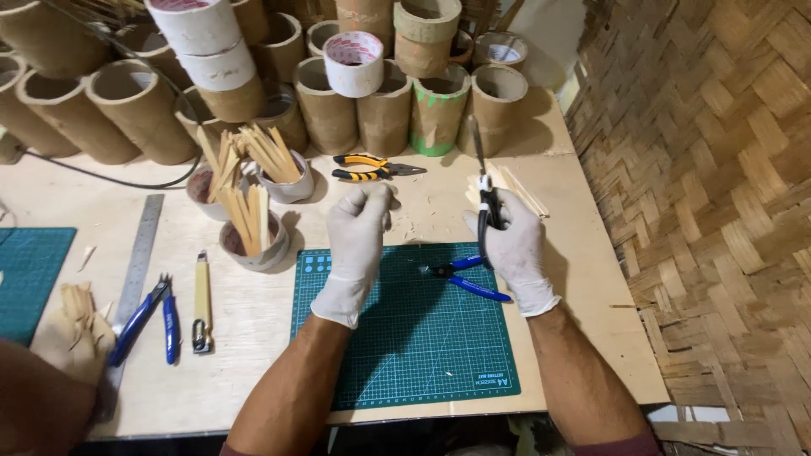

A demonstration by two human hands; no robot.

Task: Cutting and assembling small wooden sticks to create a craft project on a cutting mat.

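Woven bamboo matting [718, 169] walls off the right side of the room, and a pale plywood worktable [253, 312] runs along it, with a bank of cardboard tubes [384, 110] stacked at its far edge. On the table lies a green cutting mat [405, 338], the landmark for everything else.

Above the mat's far right corner, the right hand [513, 245], in a white glove, grips a long slim tool with black handles [484, 190]. Its long axis stands nearly upright in the frame, the metal tip pointing away from the person toward the tubes, the handles down in the closed palm. Above the mat's far left corner, the left hand [359, 232], also gloved, is clenched into a fist; whether anything sits inside it I cannot tell.

On the mat, just under the right hand, lie blue-handled cutters [465, 279], handles trailing to the right. Beyond the mat's far edge rest yellow-and-black pliers [372, 169], lying crosswise with the jaws to the right. Beyond its far right corner, behind the right hand, sits a bundle of bamboo strips [515, 186]. Left of the mat stand small cups of bamboo sticks [253, 219], then a utility knife [202, 304], a second pair of blue cutters [152, 317] and a steel ruler [135, 270].
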